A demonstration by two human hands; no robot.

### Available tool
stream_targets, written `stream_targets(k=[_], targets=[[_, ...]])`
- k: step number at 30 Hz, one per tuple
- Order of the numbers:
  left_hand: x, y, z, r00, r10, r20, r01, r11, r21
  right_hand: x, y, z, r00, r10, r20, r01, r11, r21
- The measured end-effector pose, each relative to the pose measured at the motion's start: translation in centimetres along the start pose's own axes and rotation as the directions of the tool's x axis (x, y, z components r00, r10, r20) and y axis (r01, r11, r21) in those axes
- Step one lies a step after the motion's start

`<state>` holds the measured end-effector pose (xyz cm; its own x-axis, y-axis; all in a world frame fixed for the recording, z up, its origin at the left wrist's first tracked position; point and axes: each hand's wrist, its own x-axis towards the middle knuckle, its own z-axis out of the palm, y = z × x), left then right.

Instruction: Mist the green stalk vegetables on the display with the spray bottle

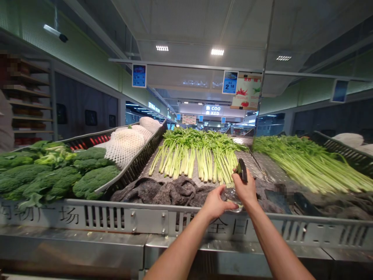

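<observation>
Both hands meet over the front edge of the display, in front of the celery [183, 157]. My left hand [215, 203] is curled around the clear lower body of what looks like a spray bottle [231, 190]. Around its upper part my right hand [244, 188] is closed, with a curved black piece [243, 171] standing above the fingers. Most of the bottle is hidden by the hands. The celery lies in bunches on a sloped grey board, pale stalk ends toward me. Crumpled dark cloths [177, 190] lie between the celery and the front rail.
A grey slatted rail [148, 219] runs along the front. Broccoli [52, 171] and vegetables in white foam nets [128, 144] fill the left side, beyond a black crate wall [145, 151]. A mirror [309, 163] at right reflects the celery. Price signs [230, 82] hang overhead.
</observation>
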<state>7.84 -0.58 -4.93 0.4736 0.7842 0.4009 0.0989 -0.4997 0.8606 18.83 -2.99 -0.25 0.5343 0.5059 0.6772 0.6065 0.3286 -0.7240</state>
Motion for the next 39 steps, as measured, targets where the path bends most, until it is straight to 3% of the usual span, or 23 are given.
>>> stream_targets(k=[9, 23, 28, 32, 36, 39], targets=[[-0.1, 0.1, -0.3, 0.994, -0.006, -0.111, 0.004, 1.0, -0.027, 0.5, 0.0, 1.2, 1.0, 0.007, 0.009, -0.007, 0.999, 0.037], [0.1, -0.2, -0.4, 0.994, 0.012, -0.104, -0.02, 0.997, -0.072, 0.3, -0.2, 1.6, 1.0, -0.013, 0.012, 0.013, 1.0, 0.006], [0.4, 0.0, -0.6, 0.985, 0.12, -0.12, -0.147, 0.956, -0.252, -0.5, -1.5, 2.4, 0.993, 0.001, 0.115, 0.001, 1.0, -0.023], [0.8, 0.4, -1.4, 0.975, 0.117, -0.187, -0.181, 0.911, -0.371, -1.1, -2.7, 3.4, 0.989, -0.043, 0.145, 0.043, 0.999, 0.005], [1.4, 0.9, -2.8, 0.969, 0.131, -0.208, -0.189, 0.939, -0.288, -1.8, -3.6, 4.1, 0.981, 0.019, 0.194, -0.036, 0.996, 0.086], [1.6, 1.7, -4.0, 0.965, 0.143, -0.218, -0.186, 0.964, -0.192, -2.1, -4.5, 3.8, 0.953, -0.028, 0.302, -0.028, 0.983, 0.179]])
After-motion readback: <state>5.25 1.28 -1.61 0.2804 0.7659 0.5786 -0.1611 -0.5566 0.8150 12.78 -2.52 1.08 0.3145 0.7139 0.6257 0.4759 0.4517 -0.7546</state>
